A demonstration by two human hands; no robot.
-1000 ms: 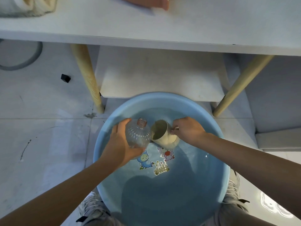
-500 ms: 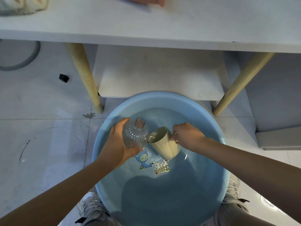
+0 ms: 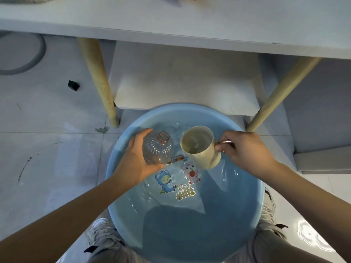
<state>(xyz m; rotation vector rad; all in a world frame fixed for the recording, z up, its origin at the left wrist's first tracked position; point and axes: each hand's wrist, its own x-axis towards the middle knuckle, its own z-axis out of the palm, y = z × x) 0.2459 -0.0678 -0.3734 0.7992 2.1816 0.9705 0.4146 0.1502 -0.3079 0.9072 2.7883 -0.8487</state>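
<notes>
1. The pale tiled floor [image 3: 47, 168] fills the left side of the frame.
2. A white desk [image 3: 190, 19] runs across the top, on slanting wooden legs [image 3: 99, 82], with a white shelf [image 3: 180, 78] beneath it.
3. A round blue basin [image 3: 252, 215] sits at lower centre, between the person's shoes [image 3: 98, 234]. It holds water, and cartoon stickers [image 3: 165, 180] show on its bottom.
4. The left hand [image 3: 134, 162], left of centre, is wrapped wide around the lower body of a bottle, fingers curled behind it and thumb underneath.
5. The right hand [image 3: 247, 150], right of centre, is closed narrowly on the metal handle [image 3: 225, 142] of a cup, pinching it with its fingers.
6. The cup [image 3: 203, 158] is cream, tilted with its mouth toward the upper left, over the far half of the basin. I cannot tell whether its base touches the water.
7. The bottle [image 3: 157, 150] is clear, ribbed and uncapped, with its neck pointing toward the top of the frame. It is just beside the cup's rim, a small gap between them.
8. A grey hose [image 3: 36, 59] curves at upper left, with a small black block [image 3: 73, 85] near it.
</notes>
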